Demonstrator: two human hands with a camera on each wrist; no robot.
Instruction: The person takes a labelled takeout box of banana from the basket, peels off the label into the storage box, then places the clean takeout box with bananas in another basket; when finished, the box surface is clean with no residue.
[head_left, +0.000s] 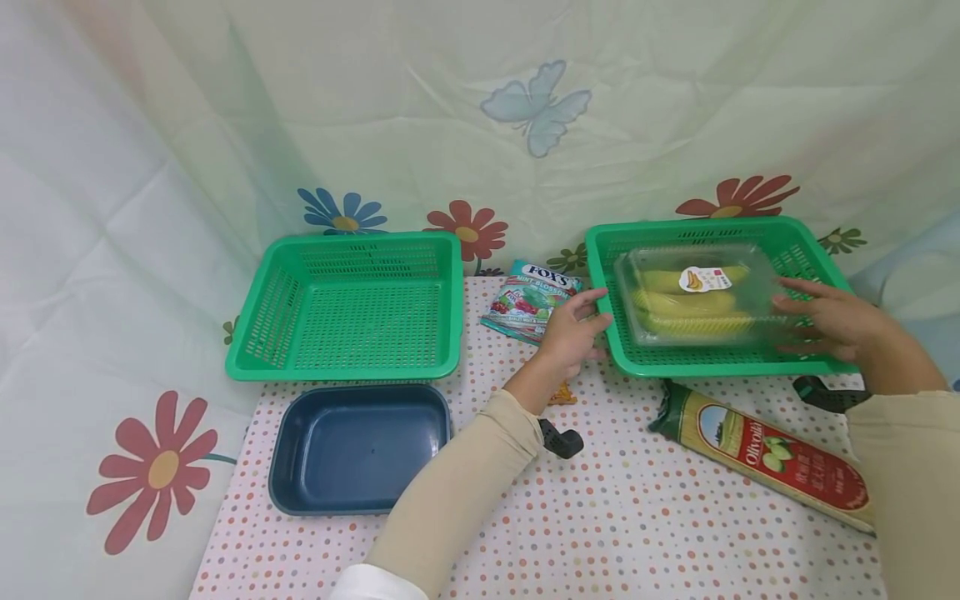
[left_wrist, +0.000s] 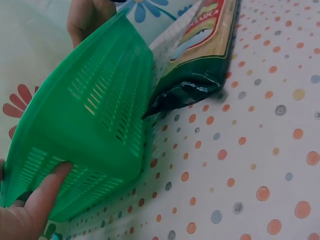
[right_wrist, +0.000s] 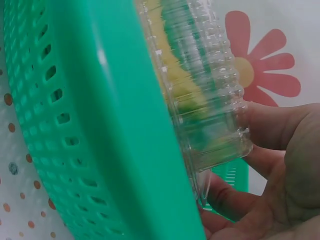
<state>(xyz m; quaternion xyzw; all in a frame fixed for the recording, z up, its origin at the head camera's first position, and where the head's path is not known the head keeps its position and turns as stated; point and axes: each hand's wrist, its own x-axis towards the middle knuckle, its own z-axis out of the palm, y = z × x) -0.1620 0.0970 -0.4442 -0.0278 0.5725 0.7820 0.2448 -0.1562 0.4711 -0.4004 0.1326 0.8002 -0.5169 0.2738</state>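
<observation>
A clear plastic box of bananas (head_left: 686, 304) lies in the right green basket (head_left: 626, 367), its label showing bananas. My right hand (head_left: 832, 321), blurred in the head view, has its fingers spread at the box's right end. In the right wrist view its fingertips (right_wrist: 245, 117) touch the box's ribbed end, beside the basket rim. My left hand (head_left: 573, 333) holds the basket's left side. The left wrist view shows that thumb (left_wrist: 52, 182) against the slotted outer wall, with the other fingers mostly hidden behind the rim.
Left of my left hand is a Fox's candy bag (head_left: 528, 300), with an orange packet (head_left: 562, 394) partly under the wrist. A spaghetti pack (head_left: 772, 454) lies before the right basket. Another green basket (head_left: 345, 367) and a dark blue tub (head_left: 360, 507) stand left.
</observation>
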